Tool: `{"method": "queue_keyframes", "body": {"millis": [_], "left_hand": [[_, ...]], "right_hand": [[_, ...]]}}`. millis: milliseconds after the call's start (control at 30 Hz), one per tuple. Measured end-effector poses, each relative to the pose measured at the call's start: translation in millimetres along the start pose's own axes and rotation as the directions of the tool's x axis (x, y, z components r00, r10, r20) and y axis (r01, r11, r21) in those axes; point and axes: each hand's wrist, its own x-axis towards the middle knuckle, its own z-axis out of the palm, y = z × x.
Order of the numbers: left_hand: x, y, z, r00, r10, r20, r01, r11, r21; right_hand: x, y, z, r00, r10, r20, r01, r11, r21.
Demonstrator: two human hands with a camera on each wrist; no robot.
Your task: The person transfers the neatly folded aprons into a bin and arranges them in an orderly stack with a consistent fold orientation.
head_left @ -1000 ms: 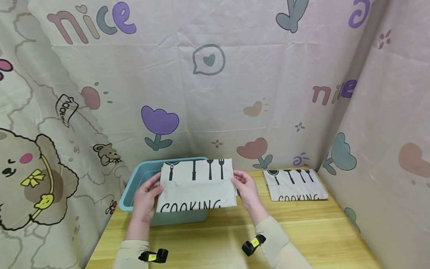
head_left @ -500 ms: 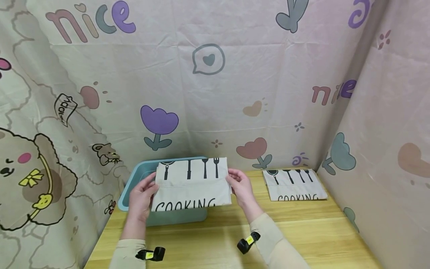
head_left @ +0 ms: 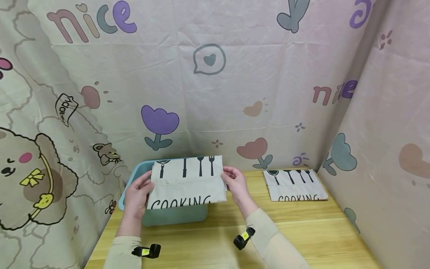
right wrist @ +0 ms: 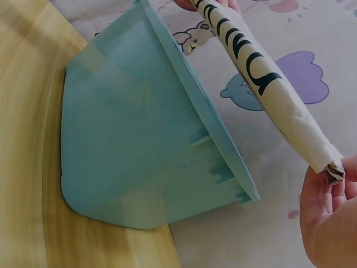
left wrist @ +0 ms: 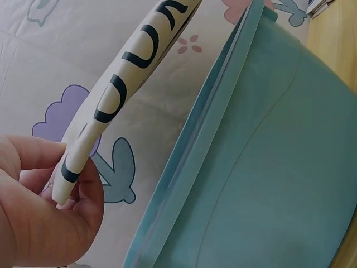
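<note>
A folded white cloth (head_left: 186,185) printed with black utensils and the word COOKING is held up between both hands in the head view. My left hand (head_left: 136,194) pinches its left edge, thumb on the front. At the opposite edge my right hand (head_left: 236,185) pinches it the same way. Behind and below the cloth stands a light blue plastic bin (head_left: 178,216), its inside mostly hidden by the cloth. Both wrist views show the folded cloth (left wrist: 120,89) above the rim of the bin (right wrist: 134,128), apart from it.
A second folded cloth (head_left: 295,185) with the same print lies on the wooden table (head_left: 302,228) at the right. A patterned curtain (head_left: 215,101) hangs behind the table and along both sides.
Both hands have moved left and slightly up with the folded cloth, bringing it further over the bin. The cloth on the table and the bin have stayed where they were.
</note>
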Motion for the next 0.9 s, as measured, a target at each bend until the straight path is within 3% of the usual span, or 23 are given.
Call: {"method": "queue_keyframes", "body": {"millis": [333, 900], "left_hand": [[10.4, 6.0, -8.2, 0.999, 0.027, -0.044, -0.025, 0.999, 0.037], [30.7, 5.3, -20.9, 0.992, -0.019, -0.123, 0.036, 0.990, 0.139]], "right_hand": [[6.6, -5.2, 16.5, 0.999, -0.001, 0.033, 0.001, 1.000, -0.019], [15.9, -1.4, 41.2, 0.995, -0.031, 0.089, 0.040, 0.994, -0.100]]}}
